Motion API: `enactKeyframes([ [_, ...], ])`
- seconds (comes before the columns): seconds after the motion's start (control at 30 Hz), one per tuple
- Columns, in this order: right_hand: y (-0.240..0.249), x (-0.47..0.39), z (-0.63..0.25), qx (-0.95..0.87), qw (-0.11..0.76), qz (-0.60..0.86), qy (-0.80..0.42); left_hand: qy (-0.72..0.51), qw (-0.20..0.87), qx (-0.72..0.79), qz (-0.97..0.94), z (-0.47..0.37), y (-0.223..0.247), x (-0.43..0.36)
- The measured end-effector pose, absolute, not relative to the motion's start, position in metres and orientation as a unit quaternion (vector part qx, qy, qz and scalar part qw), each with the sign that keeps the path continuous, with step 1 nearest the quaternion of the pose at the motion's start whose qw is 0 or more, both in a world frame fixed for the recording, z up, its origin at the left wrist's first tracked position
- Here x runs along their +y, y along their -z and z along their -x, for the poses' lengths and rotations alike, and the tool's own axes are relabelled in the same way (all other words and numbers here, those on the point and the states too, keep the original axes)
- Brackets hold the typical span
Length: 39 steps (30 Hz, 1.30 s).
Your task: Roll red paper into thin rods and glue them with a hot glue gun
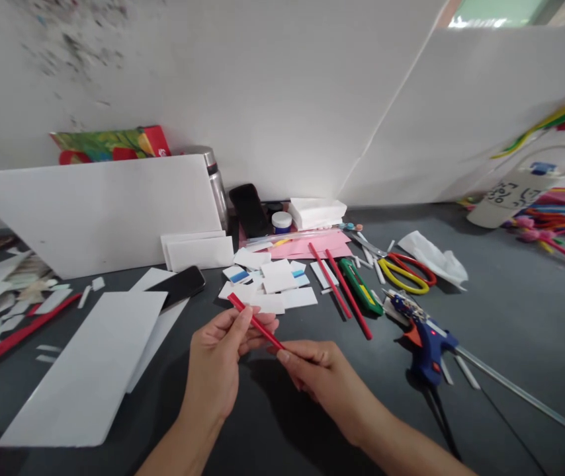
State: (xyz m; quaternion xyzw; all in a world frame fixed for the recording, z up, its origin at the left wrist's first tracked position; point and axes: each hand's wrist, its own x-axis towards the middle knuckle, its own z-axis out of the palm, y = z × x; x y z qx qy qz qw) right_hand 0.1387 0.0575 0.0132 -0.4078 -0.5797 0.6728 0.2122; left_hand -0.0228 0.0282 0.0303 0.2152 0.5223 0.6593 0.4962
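Note:
A thin red strip (265,331) slants down to the right between my two hands, above the dark table. My left hand (223,344) pinches it near its upper left end with thumb and fingers. The strip's lower right end is gripped by my right hand (315,370). Just beyond the hands lie small white cards (278,276), some with blue patches. Two more red strips (349,297) rest to their right, beside a green cutter (360,285).
On the right are scissors (404,272), a blue glue gun (430,347), crumpled tissue (434,258) and a white bottle (511,193). White boards (88,363) and a black phone (183,284) lie left. A large white panel (98,215) stands behind; scraps cover the far left.

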Motion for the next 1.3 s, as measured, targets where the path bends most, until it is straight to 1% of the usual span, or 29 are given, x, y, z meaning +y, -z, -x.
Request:
enactKeyframes([
  [0.1, -0.016, 0.058, -0.139, -0.570, 0.204, 0.411, -0.682, -0.663, 0.497, 0.514, -0.221, 0.021, -0.026, 0.027],
  [0.23, -0.016, 0.060, -0.140, -0.588, 0.237, 0.406, -0.659, -0.627, 0.483, 0.551, -0.264, 0.014, -0.021, 0.024],
  [0.3, -0.015, 0.061, -0.141, -0.621, 0.263, 0.393, -0.625, -0.608, 0.474, 0.572, -0.280, 0.011, -0.019, 0.023],
  [0.4, -0.013, 0.062, -0.144, -0.693, 0.290, 0.373, -0.545, -0.634, 0.446, 0.577, -0.255, 0.012, -0.016, 0.024],
  [0.5, -0.012, 0.063, -0.145, -0.742, 0.294, 0.367, -0.478, -0.675, 0.414, 0.570, -0.219, 0.018, -0.015, 0.027],
  [0.57, -0.012, 0.064, -0.145, -0.757, 0.293, 0.366, -0.454, -0.685, 0.411, 0.563, -0.212, 0.021, -0.014, 0.028],
  [0.7, -0.011, 0.063, -0.146, -0.767, 0.294, 0.361, -0.442, -0.683, 0.423, 0.554, -0.220, 0.024, -0.014, 0.027],
  [1.0, -0.011, 0.063, -0.146, -0.779, 0.284, 0.364, -0.425, -0.694, 0.414, 0.547, -0.217, 0.021, -0.016, 0.026],
  [1.3, -0.008, 0.064, -0.149, -0.797, 0.279, 0.368, -0.390, -0.661, 0.469, 0.550, -0.204, 0.013, -0.015, 0.026],
])
